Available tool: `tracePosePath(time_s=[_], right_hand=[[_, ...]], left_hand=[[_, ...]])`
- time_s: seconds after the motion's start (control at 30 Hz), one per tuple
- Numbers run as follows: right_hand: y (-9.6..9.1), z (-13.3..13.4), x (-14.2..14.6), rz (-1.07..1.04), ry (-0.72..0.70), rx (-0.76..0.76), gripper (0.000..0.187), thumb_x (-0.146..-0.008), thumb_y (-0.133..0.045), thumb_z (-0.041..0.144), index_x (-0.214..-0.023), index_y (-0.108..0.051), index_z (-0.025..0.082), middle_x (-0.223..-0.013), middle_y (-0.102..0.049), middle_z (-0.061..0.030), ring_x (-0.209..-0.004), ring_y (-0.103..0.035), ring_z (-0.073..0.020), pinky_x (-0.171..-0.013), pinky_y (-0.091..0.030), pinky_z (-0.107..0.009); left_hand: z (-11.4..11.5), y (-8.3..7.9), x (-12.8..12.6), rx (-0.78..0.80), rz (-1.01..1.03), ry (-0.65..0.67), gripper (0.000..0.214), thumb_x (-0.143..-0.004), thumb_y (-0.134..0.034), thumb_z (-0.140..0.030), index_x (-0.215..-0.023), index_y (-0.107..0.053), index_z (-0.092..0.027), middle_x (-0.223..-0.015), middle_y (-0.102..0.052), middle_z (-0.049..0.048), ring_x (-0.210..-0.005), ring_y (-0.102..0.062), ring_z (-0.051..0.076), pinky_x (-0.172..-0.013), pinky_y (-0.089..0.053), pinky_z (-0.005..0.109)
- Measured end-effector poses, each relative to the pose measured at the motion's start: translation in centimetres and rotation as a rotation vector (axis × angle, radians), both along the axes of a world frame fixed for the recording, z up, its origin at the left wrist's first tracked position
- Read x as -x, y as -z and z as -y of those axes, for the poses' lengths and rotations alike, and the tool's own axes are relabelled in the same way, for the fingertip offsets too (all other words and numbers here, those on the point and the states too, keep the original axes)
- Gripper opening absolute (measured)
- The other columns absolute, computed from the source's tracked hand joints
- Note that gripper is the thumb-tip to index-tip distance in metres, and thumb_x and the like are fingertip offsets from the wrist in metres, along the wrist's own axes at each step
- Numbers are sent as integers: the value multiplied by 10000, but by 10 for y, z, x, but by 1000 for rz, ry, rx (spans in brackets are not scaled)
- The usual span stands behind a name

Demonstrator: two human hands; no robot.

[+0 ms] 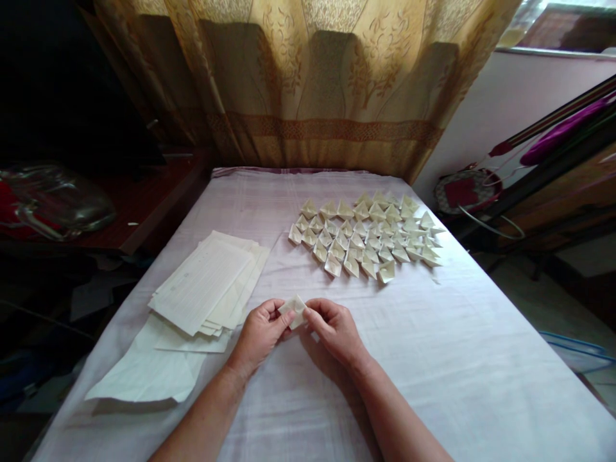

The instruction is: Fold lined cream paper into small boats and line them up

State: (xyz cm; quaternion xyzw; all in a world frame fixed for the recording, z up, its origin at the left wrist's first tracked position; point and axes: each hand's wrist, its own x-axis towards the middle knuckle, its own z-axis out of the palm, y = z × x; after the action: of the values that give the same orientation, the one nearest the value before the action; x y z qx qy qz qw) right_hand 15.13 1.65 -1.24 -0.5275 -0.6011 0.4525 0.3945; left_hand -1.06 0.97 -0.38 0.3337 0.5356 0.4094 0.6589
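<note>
A small folded white paper piece [294, 310] is pinched between both of my hands above the white cloth of the table [433, 359]. My left hand [260, 333] grips its left side with fingers curled. Closed on its right side is my right hand [334, 328]. Beyond my hands, at the centre right of the table, several folded paper boats [366, 236] lie in rows. A stack of lined paper sheets [206, 285] rests to the left of my hands.
A patterned yellow curtain [308, 83] hangs behind the table. A dark wooden shelf with a clear bag [52, 202] stands at the left. Hangers and a round patterned object [466, 191] sit at the right.
</note>
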Motion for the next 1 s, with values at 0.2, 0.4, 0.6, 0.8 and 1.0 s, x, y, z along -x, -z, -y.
tracePosePath(time_s=[0.2, 0.4, 0.6, 0.8, 1.0], right_hand=[[7, -3, -1, 127, 136, -69, 234, -790, -576, 356, -948, -652, 201, -648, -639, 25, -564, -553, -127, -572, -425, -226], [6, -5, -2, 521, 133, -176, 135, -839, -555, 290, -743, -620, 222, -710, -667, 1, -652, -597, -150, -624, -378, -239], [11, -4, 1, 567, 135, -253, 157, -867, -540, 240, -744, -634, 219, -715, -666, -2, -671, -597, -148, -648, -388, -239], [17, -5, -8, 491, 146, -386, 198, -909, -501, 234, -815, -674, 207, -849, -655, -50, -775, -619, -162, -725, -472, -252], [21, 5, -26, 444, 52, -529, 284, -946, -436, 174, -1034, -705, 197, -958, -675, -90, -851, -648, -170, -772, -531, -267]], left_hand=[[0, 5, 4, -57, -164, 58, 506, -747, -711, -408, -1179, -593, -172, -848, -696, 31, -665, -659, 130, -522, -496, 187], [7, 7, 11, -657, -980, 72, 282, -888, -528, -221, -1136, -660, -200, -1164, -671, 97, -883, -690, 200, -835, -569, 363], [23, 17, 9, -1065, -1334, 446, 409, -979, -461, -281, -1377, -533, -213, -1379, -605, 74, -1326, -501, 235, -1142, -371, 448], [28, 28, 12, -1039, -1450, 552, 567, -984, -454, -406, -1508, -350, -217, -1497, -486, 58, -1422, -384, 234, -1208, -225, 484], [28, 30, 13, -1060, -1463, 548, 594, -978, -457, -374, -1529, -297, -222, -1515, -463, 45, -1432, -364, 227, -1219, -175, 482]])
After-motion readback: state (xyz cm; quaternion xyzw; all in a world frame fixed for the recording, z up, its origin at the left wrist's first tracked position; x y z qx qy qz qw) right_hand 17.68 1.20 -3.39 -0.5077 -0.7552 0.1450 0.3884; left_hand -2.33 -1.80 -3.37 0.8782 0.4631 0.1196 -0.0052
